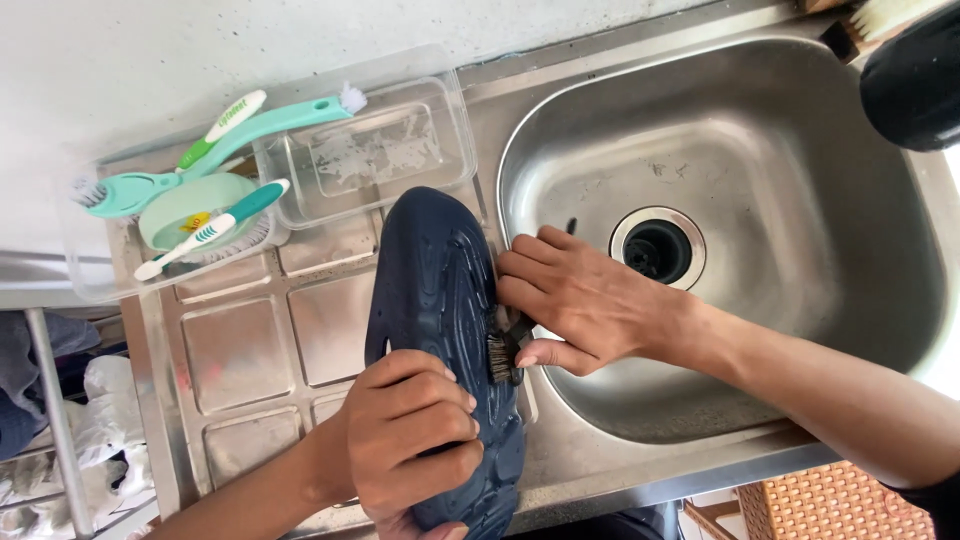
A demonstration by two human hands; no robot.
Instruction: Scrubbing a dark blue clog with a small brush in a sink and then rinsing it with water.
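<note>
At far left I'm seeing a clear plastic tray (100, 285) holding a teal dish brush (215, 150) and two toothbrushes (205, 232) over a pale green cup. My left hand (410, 430) is clamping round the lower end of a dark blue clog (440, 330), which is lying sole-up on the ribbed steel worktop (250, 350) beside the sink (760, 140). My right hand (585, 305) is gripping a small dark scrubbing brush (503, 352) — its bristles are touching the clog's edge — at the basin's rim.
</note>
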